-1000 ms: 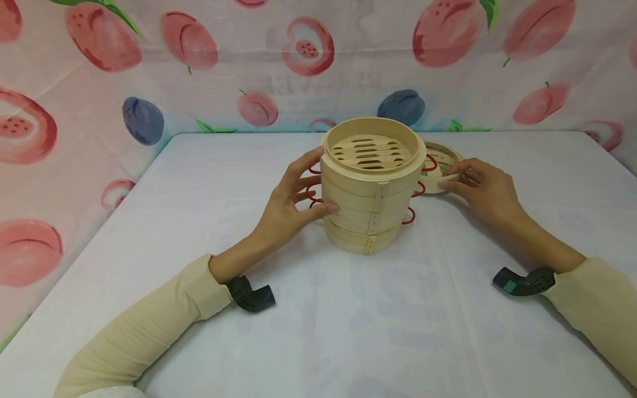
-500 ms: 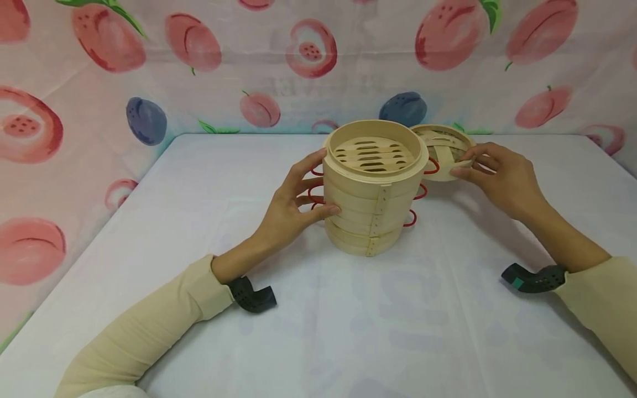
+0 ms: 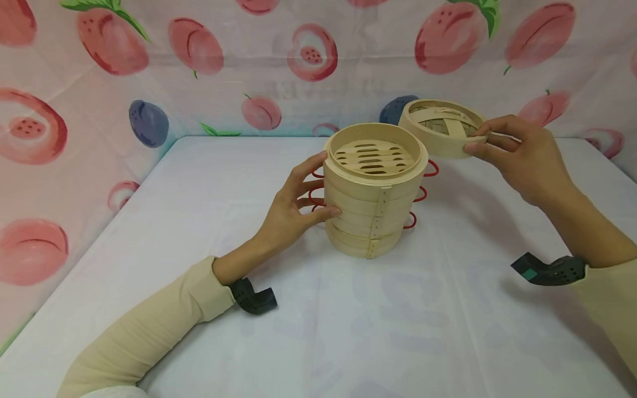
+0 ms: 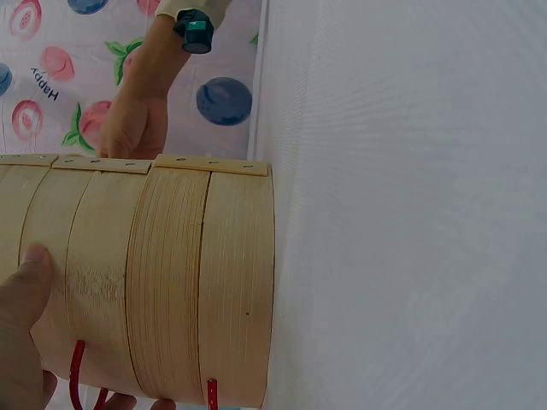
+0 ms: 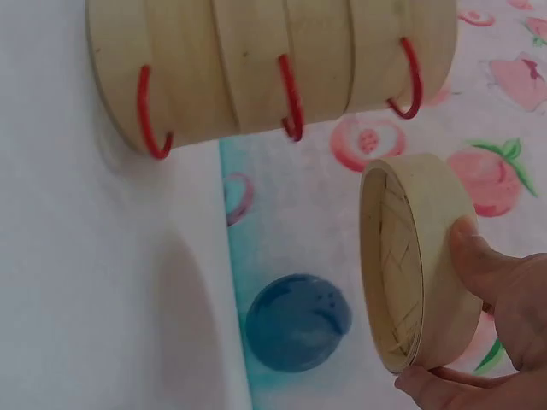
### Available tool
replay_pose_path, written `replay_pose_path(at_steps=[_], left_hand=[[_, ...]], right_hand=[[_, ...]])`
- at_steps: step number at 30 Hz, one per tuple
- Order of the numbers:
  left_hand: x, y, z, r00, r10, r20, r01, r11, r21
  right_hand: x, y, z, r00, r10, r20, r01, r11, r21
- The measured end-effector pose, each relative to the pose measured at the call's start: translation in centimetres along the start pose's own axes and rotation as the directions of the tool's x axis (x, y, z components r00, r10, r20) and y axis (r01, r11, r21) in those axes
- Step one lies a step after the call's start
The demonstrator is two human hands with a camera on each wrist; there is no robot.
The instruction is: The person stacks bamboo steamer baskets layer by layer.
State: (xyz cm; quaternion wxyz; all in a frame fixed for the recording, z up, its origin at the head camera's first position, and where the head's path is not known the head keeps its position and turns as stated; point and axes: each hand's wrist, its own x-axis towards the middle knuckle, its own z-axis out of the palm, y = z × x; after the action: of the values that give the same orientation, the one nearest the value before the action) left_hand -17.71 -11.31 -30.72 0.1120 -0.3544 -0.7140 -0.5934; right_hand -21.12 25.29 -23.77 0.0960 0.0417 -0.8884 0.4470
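A stack of round bamboo steamer baskets (image 3: pixel 368 207) stands upright on the table, its uncovered top tier showing a slotted floor. My left hand (image 3: pixel 286 207) holds the stack's left side, thumb on the front wall and fingers round the side by the red handles. At the right, my right hand (image 3: pixel 534 157) pinches the rim of the bamboo steamer lid (image 3: pixel 433 142) between thumb and fingers. The lid is in the air, slightly tilted, behind and to the right of the stack's top. In the right wrist view, the woven underside of the lid (image 5: pixel 397 265) shows.
Red loop handles (image 3: pixel 432 168) stick out from both sides of the stack. A white cloth covers the table (image 3: pixel 308 331). Behind it hangs a fruit-printed curtain (image 3: pixel 358 66). Dark cameras (image 3: pixel 254 296) sit at both wrists.
My right hand has raised the steamer lid off the table behind the stack, upward and slightly right. My left hand stays on the stack, which has not visibly moved on the table.
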Motion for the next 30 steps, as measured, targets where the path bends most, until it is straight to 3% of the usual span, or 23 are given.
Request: replay_pose_path(at_steps=[4, 14, 30], left_hand=[[0.0, 0.0, 0.0, 1.000, 0.003, 0.003, -0.003, 1.000, 0.006], [0.0, -0.1, 0.0, 1.000, 0.005, 0.006, -0.005, 1.000, 0.001], [0.0, -0.1, 0.0, 1.000, 0.008, 0.002, -0.008, 1.000, 0.010]], right_hand=[[-0.2, -1.0, -0.2, 0.999, -0.027, -0.022, 0.029, 0.996, 0.087], [-0.7, -3.5, -0.6, 0.997, -0.039, -0.066, 0.046, 0.994, 0.101], [-2.3, -6.6, 0.9, 0.986, -0.167, -0.012, 0.166, 0.972, 0.168]])
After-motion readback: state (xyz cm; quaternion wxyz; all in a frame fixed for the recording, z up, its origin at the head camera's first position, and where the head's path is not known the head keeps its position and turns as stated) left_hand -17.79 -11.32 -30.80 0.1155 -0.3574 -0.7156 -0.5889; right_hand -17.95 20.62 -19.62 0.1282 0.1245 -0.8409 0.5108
